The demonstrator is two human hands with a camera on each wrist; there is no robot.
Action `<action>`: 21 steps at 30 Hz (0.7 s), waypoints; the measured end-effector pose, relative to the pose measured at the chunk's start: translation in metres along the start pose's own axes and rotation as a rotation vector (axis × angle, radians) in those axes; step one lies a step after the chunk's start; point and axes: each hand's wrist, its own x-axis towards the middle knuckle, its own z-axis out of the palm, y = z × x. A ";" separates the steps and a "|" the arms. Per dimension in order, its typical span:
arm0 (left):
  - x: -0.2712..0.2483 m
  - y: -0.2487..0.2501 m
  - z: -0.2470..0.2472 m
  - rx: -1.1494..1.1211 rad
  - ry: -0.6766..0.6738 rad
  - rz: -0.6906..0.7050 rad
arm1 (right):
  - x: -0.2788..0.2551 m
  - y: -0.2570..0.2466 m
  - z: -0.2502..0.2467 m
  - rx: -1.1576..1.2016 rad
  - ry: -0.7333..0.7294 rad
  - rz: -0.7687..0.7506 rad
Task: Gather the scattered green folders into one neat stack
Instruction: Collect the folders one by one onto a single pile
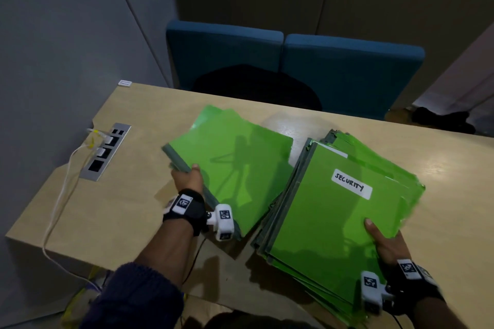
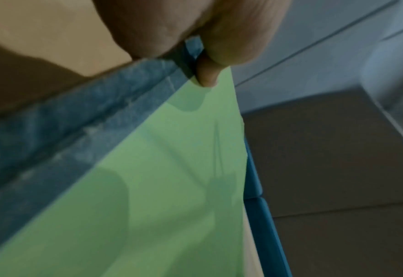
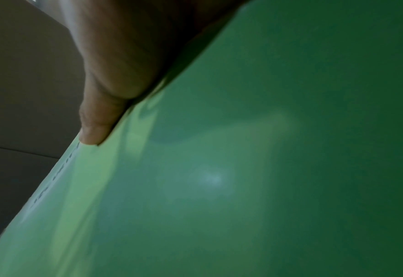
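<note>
The left hand [image 1: 187, 177] pinches a small bundle of folders [image 1: 232, 165] mid-table [image 1: 128, 195] by the spine; the right hand [image 1: 386, 242] grips the big pile [image 1: 328, 222] (labelled "SECURITY") near the front edge; best lay the bundle on square, spines matched.

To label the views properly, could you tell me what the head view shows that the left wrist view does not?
Only the head view shows the right hand gripping the larger pile, its SECURITY label, the table and the socket strip. Only the left wrist view shows the thumb pinching the grey spine up close. Both show the left hand holding the smaller green folder bundle and the blue seats.
</note>
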 end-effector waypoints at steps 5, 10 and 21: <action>-0.013 0.099 -0.012 -0.064 0.013 0.488 | -0.002 -0.005 0.004 0.054 0.007 0.056; -0.037 0.182 -0.019 -0.062 -0.111 0.785 | 0.001 0.002 -0.001 0.059 0.022 0.083; -0.093 0.087 0.094 0.167 -0.758 0.579 | 0.006 0.004 -0.010 0.043 -0.027 0.095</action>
